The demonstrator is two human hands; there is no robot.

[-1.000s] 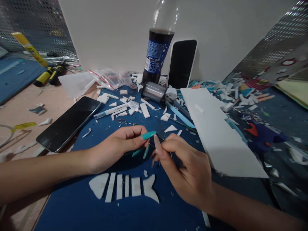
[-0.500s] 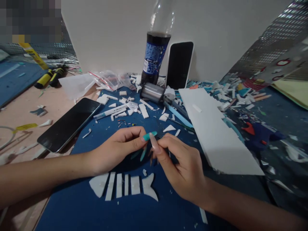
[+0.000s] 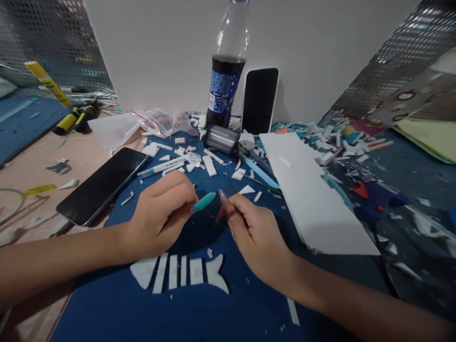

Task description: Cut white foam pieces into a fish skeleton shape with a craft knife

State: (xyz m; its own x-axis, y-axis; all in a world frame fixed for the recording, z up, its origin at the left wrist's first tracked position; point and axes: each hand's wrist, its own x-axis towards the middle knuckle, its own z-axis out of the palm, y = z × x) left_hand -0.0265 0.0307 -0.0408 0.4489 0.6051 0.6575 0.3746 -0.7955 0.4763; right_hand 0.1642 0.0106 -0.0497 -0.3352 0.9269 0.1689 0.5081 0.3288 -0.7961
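Note:
Both hands hover over the blue mat (image 3: 142,313), a short gap between their fingertips. My left hand (image 3: 162,213) is closed in a pinch, its long teal thumbnail pointing right. My right hand (image 3: 254,232) is also closed, thumb and forefinger pressed together, with long pinkish nails. A thin, faint reddish strand (image 3: 211,214) seems to run between the two pinches; its kind is too fine to make out. Below the hands, white flat pieces lie in a row shaped like a fish: a head piece (image 3: 143,272), several strips (image 3: 173,272) and a forked tail piece (image 3: 216,274).
A dark phone (image 3: 103,185) lies at left, near a white pen (image 3: 162,166). Behind stand a cola bottle (image 3: 223,90), a grey spool (image 3: 221,139) and a propped phone (image 3: 260,100). A white board (image 3: 320,204) lies at right, among white scraps.
My hands, touching at the fingertips before, have drawn apart. The left hand has turned and closed more, its teal nail tilting. The view has shifted slightly.

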